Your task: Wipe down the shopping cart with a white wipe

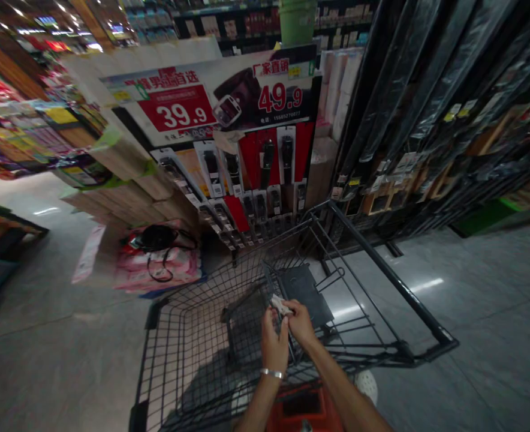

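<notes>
Over the dark wire shopping cart (188, 336), my two hands meet around a small white crumpled piece (280, 304), perhaps tissue or paper. My right hand (301, 327) pinches its right side between thumb and fingers. From the left, my left hand (274, 343) has curled fingertips against its lower left edge, with the thumb raised beside it. A silver bracelet (271, 374) circles the left wrist. Beneath the hands, the cart's basket shows bare wire, and a dark flat panel (304, 294) sits beside them.
Ahead stands a belt display (256, 162) with a price sign (179, 105) above. Wrapped dark goods (395, 102) line the right. Pink packages (157, 267) with a black item on top sit low at left. The cart's handle (388, 276) extends right over the grey floor (485, 288).
</notes>
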The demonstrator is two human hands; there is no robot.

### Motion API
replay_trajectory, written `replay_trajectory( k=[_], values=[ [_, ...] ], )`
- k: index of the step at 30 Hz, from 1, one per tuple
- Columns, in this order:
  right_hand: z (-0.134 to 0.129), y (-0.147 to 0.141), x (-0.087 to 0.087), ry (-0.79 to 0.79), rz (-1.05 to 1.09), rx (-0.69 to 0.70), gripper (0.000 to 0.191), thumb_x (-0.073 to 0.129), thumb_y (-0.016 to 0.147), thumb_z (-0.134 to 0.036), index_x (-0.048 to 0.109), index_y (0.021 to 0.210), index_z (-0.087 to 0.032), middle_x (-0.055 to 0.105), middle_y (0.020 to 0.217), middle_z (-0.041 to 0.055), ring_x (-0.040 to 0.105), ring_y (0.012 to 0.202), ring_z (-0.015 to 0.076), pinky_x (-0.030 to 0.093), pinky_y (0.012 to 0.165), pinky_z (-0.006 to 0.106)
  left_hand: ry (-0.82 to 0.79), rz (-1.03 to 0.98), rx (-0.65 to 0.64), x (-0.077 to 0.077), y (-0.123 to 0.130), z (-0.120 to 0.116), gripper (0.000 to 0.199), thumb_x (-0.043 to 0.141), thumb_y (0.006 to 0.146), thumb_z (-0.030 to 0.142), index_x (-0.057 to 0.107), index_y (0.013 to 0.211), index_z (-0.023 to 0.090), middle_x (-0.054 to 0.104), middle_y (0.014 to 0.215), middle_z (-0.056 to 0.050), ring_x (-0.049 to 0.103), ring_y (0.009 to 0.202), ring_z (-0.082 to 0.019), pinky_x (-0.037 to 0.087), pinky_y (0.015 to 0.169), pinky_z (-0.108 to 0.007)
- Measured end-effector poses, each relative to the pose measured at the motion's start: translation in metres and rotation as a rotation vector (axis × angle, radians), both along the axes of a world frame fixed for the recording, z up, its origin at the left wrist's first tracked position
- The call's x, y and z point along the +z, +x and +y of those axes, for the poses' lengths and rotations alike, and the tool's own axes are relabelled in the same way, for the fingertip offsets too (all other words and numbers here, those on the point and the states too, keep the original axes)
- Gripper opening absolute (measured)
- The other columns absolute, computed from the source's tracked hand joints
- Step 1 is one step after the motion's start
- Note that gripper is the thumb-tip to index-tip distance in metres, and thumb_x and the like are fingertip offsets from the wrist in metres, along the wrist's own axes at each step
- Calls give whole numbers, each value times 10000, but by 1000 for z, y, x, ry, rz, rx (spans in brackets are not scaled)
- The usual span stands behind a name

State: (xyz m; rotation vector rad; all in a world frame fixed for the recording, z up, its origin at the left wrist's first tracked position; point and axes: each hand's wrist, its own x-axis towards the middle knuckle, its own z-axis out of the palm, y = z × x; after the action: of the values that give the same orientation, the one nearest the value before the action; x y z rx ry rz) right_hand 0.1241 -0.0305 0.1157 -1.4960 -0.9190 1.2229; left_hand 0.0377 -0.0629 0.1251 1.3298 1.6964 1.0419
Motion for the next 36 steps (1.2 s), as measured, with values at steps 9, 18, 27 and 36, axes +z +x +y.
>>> replay_trajectory(
  k=[9,18,27,36],
  values=[
    [-39,-2,25,55,-87,-15,410,430,608,-92,752,838,-197,674,810,50,616,812,195,480,804,323,8,-26,92,20,-6,0,369,431,825,462,580,1001,174,644,972,-101,620,914,-204,503,855,-392],
    [-85,9,34,156,-229,68,421,438,652,-63,747,874,-244,556,798,46,556,804,183,460,734,289,-135,127,-173,34,-1,30,296,351,895,368,593,883,198,645,899,-77,604,929,-183,453,859,-333],
    [-120,25,34,143,-278,222,362,451,660,-68,738,746,-271,553,779,46,572,770,191,458,689,296,-389,251,-436,28,-14,34,326,494,881,457,601,897,150,621,873,-13,592,801,-140,504,762,-340],
    [-132,33,17,-44,-101,-130,241,565,761,-343,746,857,-215,634,924,91,601,867,241,492,726,341,-494,189,-519,23,-15,44,329,511,875,441,591,990,144,619,958,-31,598,853,-156,513,779,-361]
  ],
)
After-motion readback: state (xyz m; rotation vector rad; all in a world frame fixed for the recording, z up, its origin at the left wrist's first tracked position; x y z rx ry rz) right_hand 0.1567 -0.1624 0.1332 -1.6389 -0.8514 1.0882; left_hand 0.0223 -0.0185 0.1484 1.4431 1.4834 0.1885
